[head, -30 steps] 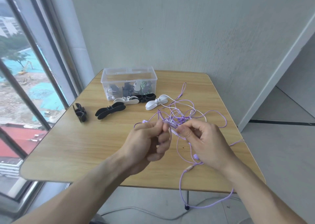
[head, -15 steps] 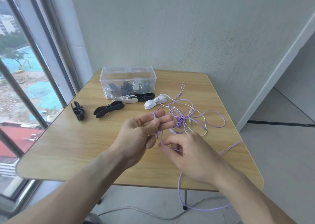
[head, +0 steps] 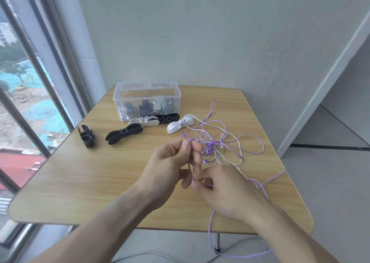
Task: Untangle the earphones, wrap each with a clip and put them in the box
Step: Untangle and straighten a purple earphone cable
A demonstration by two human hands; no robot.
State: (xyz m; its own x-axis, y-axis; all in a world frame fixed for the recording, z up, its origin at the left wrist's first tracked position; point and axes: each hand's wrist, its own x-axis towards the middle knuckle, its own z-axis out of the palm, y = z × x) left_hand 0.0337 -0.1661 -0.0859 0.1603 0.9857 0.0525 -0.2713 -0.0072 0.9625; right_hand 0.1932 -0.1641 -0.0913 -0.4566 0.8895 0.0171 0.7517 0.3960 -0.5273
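Both hands pinch the purple earphone cord (head: 230, 142): left hand (head: 172, 168) near its tangle, right hand (head: 224, 188) just nearer, above the worktop (head: 80, 174).

Two bare forearms enter from the lower edge of the frame and converge at its centre. The left hand (head: 170, 166) sits slightly left of centre, back toward the camera, fingers curled; thumb and forefinger are pressed together at the top, pinching the purple cord (head: 193, 169). The right hand (head: 224, 190) lies just below and to the right, back upward, fingers bent inward toward the left hand, their tips gripping the same cord lower down. The two hands nearly touch at the fingertips. Both wrists are straight and unsleeved.
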